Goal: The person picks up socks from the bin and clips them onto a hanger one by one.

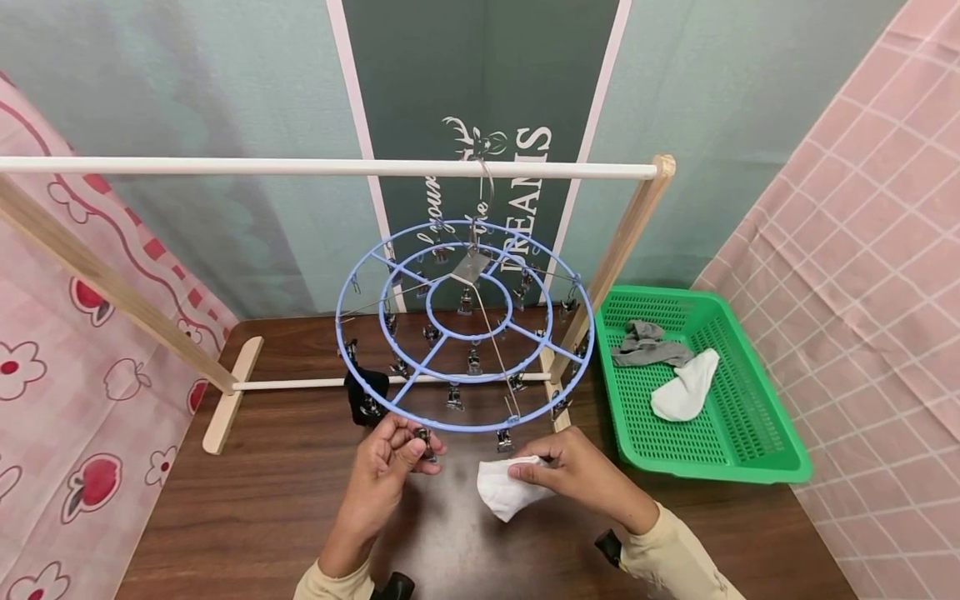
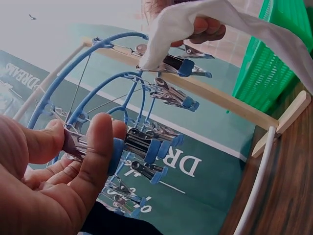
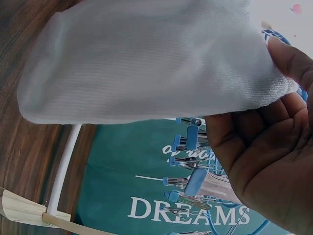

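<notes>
Thumb and fingers of my left hand (image 1: 381,471) pinch a metal clip (image 1: 426,444) at the near rim of a blue round clip hanger (image 1: 468,427). In the left wrist view, the clip's blue-tipped end points away from the thumb. My right hand (image 1: 576,473) grips a white sock (image 1: 502,490) by its edge, just right of that clip and below the hanger's rim. The sock fills much of the right wrist view and hangs from between thumb and fingers. A black sock (image 1: 366,390) hangs at the hanger's left side, beside my left hand.
The hanger hooks over a white rod (image 1: 300,167) on a wooden stand (image 1: 622,250). Several other clips dangle from its rings. At the right, a green basket (image 1: 712,473) holds a grey sock (image 1: 647,346) and another white sock (image 1: 686,387). Everything stands on a brown table (image 1: 262,508).
</notes>
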A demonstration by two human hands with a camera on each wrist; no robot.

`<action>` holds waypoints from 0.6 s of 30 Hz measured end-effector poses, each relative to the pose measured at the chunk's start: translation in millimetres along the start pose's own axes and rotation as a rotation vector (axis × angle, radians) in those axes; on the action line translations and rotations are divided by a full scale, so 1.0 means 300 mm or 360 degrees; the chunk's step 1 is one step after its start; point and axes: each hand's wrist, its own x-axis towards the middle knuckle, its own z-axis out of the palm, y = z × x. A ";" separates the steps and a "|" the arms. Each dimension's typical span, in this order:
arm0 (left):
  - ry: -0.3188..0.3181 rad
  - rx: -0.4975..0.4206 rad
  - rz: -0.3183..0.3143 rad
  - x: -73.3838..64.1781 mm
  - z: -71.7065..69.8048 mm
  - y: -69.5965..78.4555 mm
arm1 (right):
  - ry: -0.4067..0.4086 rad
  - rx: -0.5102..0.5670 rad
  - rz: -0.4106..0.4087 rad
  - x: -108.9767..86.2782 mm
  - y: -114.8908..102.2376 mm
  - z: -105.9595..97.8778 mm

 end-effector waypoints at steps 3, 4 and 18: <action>0.0005 -0.0018 -0.0022 -0.001 0.000 0.002 | 0.0007 -0.0012 0.0012 0.000 0.004 0.001; 0.0006 -0.0023 -0.0029 -0.002 0.000 0.002 | 0.0009 -0.0014 0.0015 -0.001 0.005 0.002; 0.0150 -0.0002 -0.0025 -0.009 0.025 -0.008 | -0.0019 0.0010 -0.0019 0.011 -0.007 0.017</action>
